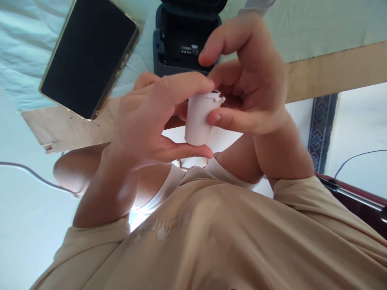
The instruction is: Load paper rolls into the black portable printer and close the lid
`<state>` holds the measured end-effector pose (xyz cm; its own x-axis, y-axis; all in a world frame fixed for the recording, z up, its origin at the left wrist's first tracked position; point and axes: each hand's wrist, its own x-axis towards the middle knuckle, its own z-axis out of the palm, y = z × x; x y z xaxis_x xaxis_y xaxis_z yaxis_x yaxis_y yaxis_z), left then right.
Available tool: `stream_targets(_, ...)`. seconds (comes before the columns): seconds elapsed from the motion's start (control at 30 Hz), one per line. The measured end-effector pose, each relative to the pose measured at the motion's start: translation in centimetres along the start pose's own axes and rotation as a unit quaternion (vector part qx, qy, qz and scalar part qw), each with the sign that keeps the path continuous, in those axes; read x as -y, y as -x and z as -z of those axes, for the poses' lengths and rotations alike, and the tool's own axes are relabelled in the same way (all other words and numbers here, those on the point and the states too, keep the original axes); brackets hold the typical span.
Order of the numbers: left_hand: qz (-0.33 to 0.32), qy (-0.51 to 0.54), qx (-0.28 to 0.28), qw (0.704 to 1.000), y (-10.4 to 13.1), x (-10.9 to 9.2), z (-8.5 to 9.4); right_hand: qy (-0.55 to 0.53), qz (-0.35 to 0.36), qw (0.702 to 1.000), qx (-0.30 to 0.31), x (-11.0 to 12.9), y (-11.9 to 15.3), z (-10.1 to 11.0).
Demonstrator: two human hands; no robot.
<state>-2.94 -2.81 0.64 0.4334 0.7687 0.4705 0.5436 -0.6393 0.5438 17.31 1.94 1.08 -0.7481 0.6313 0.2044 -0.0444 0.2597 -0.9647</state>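
A small white paper roll [197, 120] is held up in front of my body, with a ragged, torn edge at its upper end. My left hand [148, 117] grips the roll by its two ends, a finger over the top and the thumb under the bottom. On the roll's other side, my right hand [256, 76] has its thumb against the paper near the torn edge. The right index finger is raised and curved away from the roll, while other fingers are partly hidden behind it. Just beyond my hands stands a black label printer [178, 40] with its lid raised, a small printed sticker inside.
A phone [90, 52] with a dark screen lies at the left on the pale green cloth [317, 24]. The table's bare wooden edge [329, 72] runs below the cloth. A cable [39, 173] hangs at the left, and my legs are under the table.
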Motion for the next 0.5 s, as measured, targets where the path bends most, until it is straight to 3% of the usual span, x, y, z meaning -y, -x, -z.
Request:
stream_targets(0.1,-0.017,-0.004,-0.03,0.999,-0.1,0.0,-0.1,-0.044,0.013,0.998,-0.043,-0.3,-0.2,0.1)
stream_targets(0.23,-0.018,0.043,-0.061,0.997,-0.4,0.0,-0.4,-0.07,0.099,0.99,-0.069,-1.1,-0.3,-0.1)
stream_targets(0.37,-0.024,0.066,-0.066,0.995,-0.4,-0.2,-0.3,-0.065,0.084,0.992,-0.061,-1.1,-0.3,-0.2)
stream_targets(0.5,0.031,0.058,-0.064,0.996,0.1,-0.3,-0.1,-0.078,0.102,0.99,-0.052,-0.9,-0.3,0.2)
